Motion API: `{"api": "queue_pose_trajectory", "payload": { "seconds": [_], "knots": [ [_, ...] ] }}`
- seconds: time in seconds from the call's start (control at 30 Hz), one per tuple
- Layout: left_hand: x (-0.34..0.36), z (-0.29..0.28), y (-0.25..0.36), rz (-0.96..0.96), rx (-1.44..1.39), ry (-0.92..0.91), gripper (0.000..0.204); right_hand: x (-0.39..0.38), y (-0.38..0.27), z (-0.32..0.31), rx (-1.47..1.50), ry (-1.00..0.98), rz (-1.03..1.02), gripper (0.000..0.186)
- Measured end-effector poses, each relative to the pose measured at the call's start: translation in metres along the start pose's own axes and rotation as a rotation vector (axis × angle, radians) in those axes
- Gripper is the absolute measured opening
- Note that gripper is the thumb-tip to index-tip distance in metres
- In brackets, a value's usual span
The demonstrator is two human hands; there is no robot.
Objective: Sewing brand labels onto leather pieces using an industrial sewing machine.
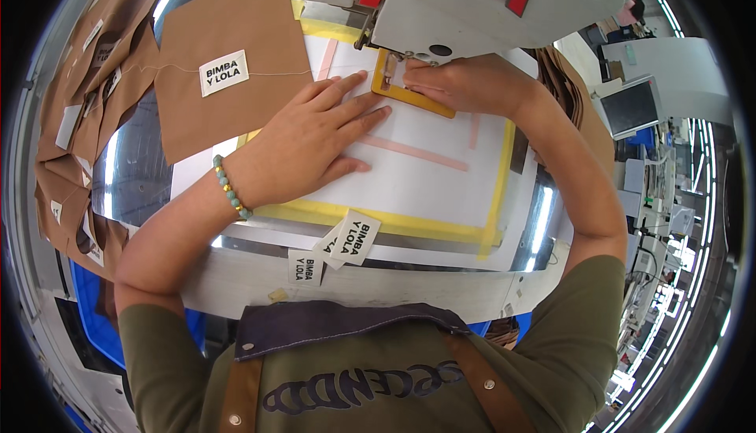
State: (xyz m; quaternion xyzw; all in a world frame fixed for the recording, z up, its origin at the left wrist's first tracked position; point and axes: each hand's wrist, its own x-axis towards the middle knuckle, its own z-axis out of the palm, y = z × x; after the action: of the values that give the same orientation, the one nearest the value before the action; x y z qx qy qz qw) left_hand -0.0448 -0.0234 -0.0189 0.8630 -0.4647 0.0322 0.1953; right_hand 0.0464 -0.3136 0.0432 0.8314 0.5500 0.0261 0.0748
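Pressing a yellow frame [409, 86] flat under the sewing machine head [457, 0].

Left hand [315, 137] spread wide, fingers apart, palm down on the white template sheet [417, 189], fingertips touching the frame's left edge. Right hand [465, 82] with its grip closed down on the frame's upper right part, just below the machine head. Brown fabric piece with white label [228, 63] lying left of the left hand; loose white labels [339, 248] near the surface edge, below that wrist.

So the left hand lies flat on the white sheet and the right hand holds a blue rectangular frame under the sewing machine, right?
Not quite: the rectangular frame is yellow, not blue. The head view shows the left hand flat on the white sheet and the right hand holding the frame under the sewing machine.
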Motion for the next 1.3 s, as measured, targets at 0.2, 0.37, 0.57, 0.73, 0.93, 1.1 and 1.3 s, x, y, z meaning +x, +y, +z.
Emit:
{"api": "queue_pose_trajectory", "payload": {
  "seconds": [0.2, 0.37, 0.57, 0.73, 0.93, 1.1, 1.3],
  "knots": [
    [0.003, -0.002, 0.001, 0.013, -0.008, -0.015, 0.075, -0.025, -0.007, -0.024, 0.177, -0.008, 0.062, 0.015],
    [0.001, -0.004, 0.003, 0.014, -0.038, -0.028, 0.076, -0.127, -0.058, -0.080, 0.135, 0.549, 0.690, 0.008],
    [0.002, -0.007, 0.006, -0.051, 0.031, -0.087, 0.073, -0.330, -0.129, -0.097, -0.191, 0.742, 1.527, 0.011],
    [0.001, -0.023, 0.027, 0.020, 0.078, -0.122, 0.068, -0.427, -0.188, -0.100, -0.326, 0.498, 1.857, 0.018],
    [-0.030, -0.038, 0.067, 0.139, -0.057, -0.215, 0.075, -0.388, -0.192, -0.085, -0.140, 0.519, 1.789, 0.021],
    [-0.071, -0.014, 0.086, 0.174, -0.140, -0.199, 0.090, -0.295, -0.134, -0.051, -0.121, 0.525, 1.273, 0.026],
    [-0.054, -0.004, 0.091, 0.154, 0.133, -0.333, 0.088, -0.272, -0.087, -0.035, -0.140, 0.496, 1.184, 0.025]
  ]
}}
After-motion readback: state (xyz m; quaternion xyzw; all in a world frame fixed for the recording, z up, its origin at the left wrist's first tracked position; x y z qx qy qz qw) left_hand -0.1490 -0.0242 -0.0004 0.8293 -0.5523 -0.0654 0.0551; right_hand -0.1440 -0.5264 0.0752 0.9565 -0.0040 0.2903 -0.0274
